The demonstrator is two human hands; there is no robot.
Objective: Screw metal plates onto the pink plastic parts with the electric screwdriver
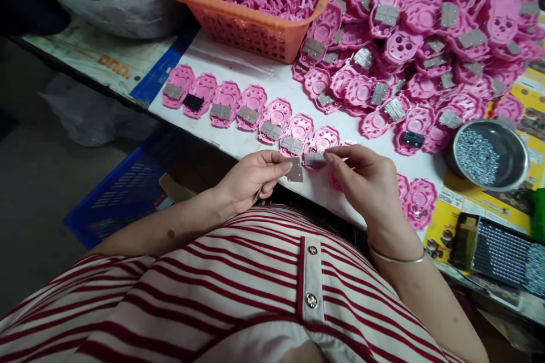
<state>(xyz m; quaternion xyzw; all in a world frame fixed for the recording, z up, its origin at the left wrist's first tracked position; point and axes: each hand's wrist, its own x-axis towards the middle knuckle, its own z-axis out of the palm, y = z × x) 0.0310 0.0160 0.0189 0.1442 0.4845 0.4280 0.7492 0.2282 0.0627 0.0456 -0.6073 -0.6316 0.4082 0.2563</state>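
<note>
My left hand (258,177) pinches a flat grey metal plate (294,171) with small holes, just off the table's near edge. Over the row of pink plastic casings, my right hand (360,173) has thumb and forefinger on another grey metal plate (314,159). That plate lies at the lower end of a pink casing (325,139). To the left in the row, casings such as this one (256,97) carry a plate across their lower part; one plate (193,102) is black. My right hand partly covers the casings farther right (420,203).
Pink casings with plates are heaped (400,45) at the back right. An orange basket (255,28) holds small pink parts. A metal bowl of screws (489,156) and a black tray (500,252) stand right. A tub (123,14) of plates sits back left, a blue crate (114,193) below.
</note>
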